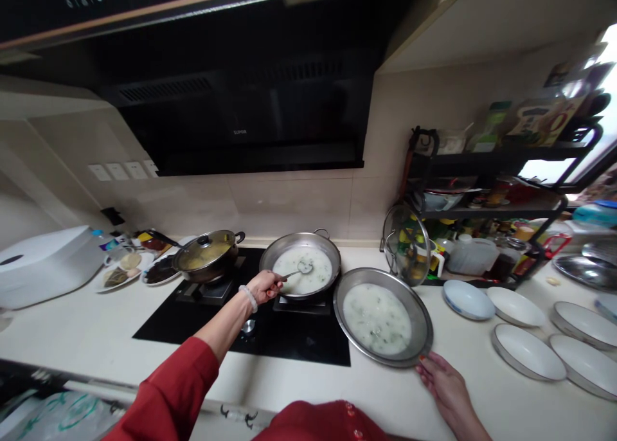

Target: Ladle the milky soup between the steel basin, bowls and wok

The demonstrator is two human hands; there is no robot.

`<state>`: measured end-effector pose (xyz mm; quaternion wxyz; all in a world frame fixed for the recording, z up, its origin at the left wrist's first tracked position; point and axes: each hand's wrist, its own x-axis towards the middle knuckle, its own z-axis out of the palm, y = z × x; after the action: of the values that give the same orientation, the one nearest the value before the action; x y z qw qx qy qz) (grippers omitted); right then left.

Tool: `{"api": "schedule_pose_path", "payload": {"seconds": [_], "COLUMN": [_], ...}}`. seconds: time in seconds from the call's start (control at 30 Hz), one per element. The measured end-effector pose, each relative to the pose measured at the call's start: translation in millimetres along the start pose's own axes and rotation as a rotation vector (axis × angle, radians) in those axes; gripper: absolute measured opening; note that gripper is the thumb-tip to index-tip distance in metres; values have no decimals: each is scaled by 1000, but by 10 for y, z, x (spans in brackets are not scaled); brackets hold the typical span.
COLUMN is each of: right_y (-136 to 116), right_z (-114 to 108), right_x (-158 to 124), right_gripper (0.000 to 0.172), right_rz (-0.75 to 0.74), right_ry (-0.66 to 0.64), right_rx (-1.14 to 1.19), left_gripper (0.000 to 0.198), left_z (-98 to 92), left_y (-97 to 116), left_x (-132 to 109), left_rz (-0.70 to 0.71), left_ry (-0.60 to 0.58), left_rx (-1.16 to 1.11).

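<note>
My left hand is closed round the handle of a ladle, whose bowl sits in the white, green-flecked soup of a wok on the right burner. A wide metal basin stands to the right, touching or close beside the wok, with similar white soup in it. My right hand grips the basin's lower right rim between thumb and fingers.
A lidded pan sits on the left burner, with plates of food beyond it. A glass lid leans against the black rack. Several shallow bowls stand at the right. The range hood hangs above.
</note>
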<state>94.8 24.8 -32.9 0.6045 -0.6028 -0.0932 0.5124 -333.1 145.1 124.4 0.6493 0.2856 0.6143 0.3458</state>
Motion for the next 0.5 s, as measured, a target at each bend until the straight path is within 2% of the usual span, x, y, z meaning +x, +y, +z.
{"api": "schedule_pose_path", "payload": {"seconds": [0.3,0.5], "right_y": [6,6], "right_z": [5,4], "right_x": [-14,-4], "right_gripper": [63,64], "right_rz": [0,16], "right_ry": [-2,-9], "right_rx": [-11,-2], "left_gripper": [13,11], "left_z": [49,188], "left_y": [76,191], "left_x": [-132,-336], "left_rz": [18,50], "left_ry": [-1,-53], "left_rx": [19,42]}}
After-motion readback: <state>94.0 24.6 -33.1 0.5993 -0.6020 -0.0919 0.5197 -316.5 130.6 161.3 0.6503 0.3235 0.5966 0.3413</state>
